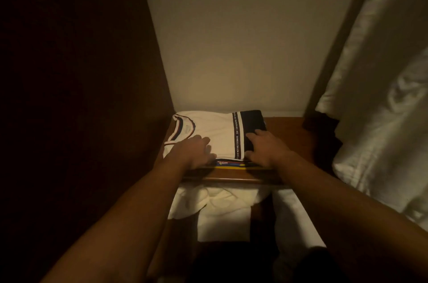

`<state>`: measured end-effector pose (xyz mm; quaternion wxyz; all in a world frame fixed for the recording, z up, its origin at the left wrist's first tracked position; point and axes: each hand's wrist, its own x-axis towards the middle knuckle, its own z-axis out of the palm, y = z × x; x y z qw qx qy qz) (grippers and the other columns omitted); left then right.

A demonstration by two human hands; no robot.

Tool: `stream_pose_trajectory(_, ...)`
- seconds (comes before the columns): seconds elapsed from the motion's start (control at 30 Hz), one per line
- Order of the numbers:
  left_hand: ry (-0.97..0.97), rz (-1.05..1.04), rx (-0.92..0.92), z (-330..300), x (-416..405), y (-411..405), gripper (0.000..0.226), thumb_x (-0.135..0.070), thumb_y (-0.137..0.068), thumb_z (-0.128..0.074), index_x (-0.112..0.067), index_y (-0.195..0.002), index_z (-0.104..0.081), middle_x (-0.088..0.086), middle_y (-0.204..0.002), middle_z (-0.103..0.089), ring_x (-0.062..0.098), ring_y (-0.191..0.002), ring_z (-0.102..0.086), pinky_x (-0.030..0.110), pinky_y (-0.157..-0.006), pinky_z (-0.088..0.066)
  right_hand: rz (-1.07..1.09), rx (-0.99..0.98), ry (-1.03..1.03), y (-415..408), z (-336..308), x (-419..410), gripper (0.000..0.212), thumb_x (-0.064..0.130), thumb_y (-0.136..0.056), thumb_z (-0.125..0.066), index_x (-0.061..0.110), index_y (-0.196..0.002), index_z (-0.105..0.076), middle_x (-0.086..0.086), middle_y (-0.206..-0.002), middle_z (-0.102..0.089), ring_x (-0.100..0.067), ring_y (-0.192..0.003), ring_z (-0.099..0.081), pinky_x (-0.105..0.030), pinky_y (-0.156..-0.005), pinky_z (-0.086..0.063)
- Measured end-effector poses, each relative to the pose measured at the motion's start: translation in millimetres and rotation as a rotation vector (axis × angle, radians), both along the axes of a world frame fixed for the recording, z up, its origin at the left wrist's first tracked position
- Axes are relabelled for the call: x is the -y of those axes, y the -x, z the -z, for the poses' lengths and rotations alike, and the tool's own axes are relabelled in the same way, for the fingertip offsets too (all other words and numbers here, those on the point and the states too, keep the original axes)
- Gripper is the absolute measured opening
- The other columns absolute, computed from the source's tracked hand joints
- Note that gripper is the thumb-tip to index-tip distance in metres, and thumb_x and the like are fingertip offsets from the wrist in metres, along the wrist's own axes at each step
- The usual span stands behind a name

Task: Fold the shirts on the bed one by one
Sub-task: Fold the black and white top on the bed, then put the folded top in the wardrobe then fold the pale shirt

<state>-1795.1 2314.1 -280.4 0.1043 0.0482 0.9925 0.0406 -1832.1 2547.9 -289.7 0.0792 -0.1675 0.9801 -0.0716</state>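
Note:
A folded white shirt (217, 134) with a striped collar, a black band of lettering and a black lower part lies on a wooden shelf (284, 130) against the wall. It sits on top of another folded garment (231, 164) with yellow and coloured edges. My left hand (196, 150) rests on the shirt's near left part, its fingers curled down over the front edge. Over on the black part at the right, my right hand (264, 146) lies flat with the fingers straight.
A dark wooden panel (81, 97) closes the left side. A pale wall (243, 39) stands behind the shelf. White bedding (382, 120) hangs at the right. Below the shelf edge lies white cloth (220, 208), with dark space beneath.

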Motion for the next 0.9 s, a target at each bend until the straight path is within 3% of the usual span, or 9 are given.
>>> stream_pose_trajectory(0.13, 0.023, 0.006, -0.003, -17.4, -11.1, -28.0, 0.055, -0.051, -0.096, -0.056, -0.016, -0.139, -0.055, 0.011, -0.14, -0.058, 0.031, -0.127, -0.054, 0.042, -0.102, -0.047, -0.064, -0.026, 0.013, -24.2, -25.1, 0.3, 0.05, 0.039, -0.092, -0.06, 0.018, -0.137, -0.053, -0.012, -0.132, -0.055, -0.031, -0.12, -0.052, -0.048, -0.098, -0.05)
stream_pose_trajectory(0.27, 0.002, -0.008, -0.002, -58.3, -16.1, -54.7, 0.052, -0.05, -0.093, -0.061, -0.016, -0.133, -0.059, 0.011, -0.131, -0.064, 0.033, -0.118, -0.06, 0.041, -0.096, -0.051, -0.138, -0.043, 0.007, -52.6, -68.5, 6.0, 0.042, 0.035, -0.09, -0.062, 0.015, -0.127, -0.061, -0.013, -0.128, -0.058, -0.033, -0.116, -0.055, -0.047, -0.093, -0.052)
stream_pose_trajectory(0.5, -0.047, -0.053, 0.053, -194.1, -11.5, -130.4, 0.045, -0.046, -0.095, -0.058, -0.018, -0.13, -0.061, 0.011, -0.13, -0.063, 0.032, -0.121, -0.058, 0.038, -0.096, -0.05, -0.235, -0.017, -0.055, -119.8, -214.7, 32.3, 0.04, 0.035, -0.092, -0.056, 0.014, -0.126, -0.062, -0.014, -0.132, -0.059, -0.035, -0.121, -0.055, -0.042, -0.095, -0.052)
stream_pose_trajectory(0.67, -0.153, -0.179, 0.087, -300.8, 10.7, -193.7, 0.039, -0.039, -0.093, -0.06, -0.027, -0.13, -0.063, 0.008, -0.128, -0.066, 0.032, -0.122, -0.059, 0.041, -0.101, -0.049, -0.323, 0.073, -0.114, -183.1, -319.7, 45.5, 0.035, 0.035, -0.095, -0.053, 0.015, -0.122, -0.065, -0.014, -0.121, -0.066, -0.034, -0.112, -0.061, -0.039, -0.09, -0.054)
stream_pose_trajectory(0.9, -0.211, -0.237, 0.201, -408.7, 20.8, -314.8, 0.026, -0.04, -0.092, -0.062, -0.024, -0.111, -0.069, 0.007, -0.116, -0.071, 0.029, -0.11, -0.066, 0.04, -0.091, -0.054, -0.385, 0.188, -0.096, -288.0, -440.0, 62.9, 0.031, 0.032, -0.094, -0.051, 0.013, -0.113, -0.067, -0.012, -0.108, -0.067, -0.029, -0.094, -0.064, -0.038, -0.082, -0.055)
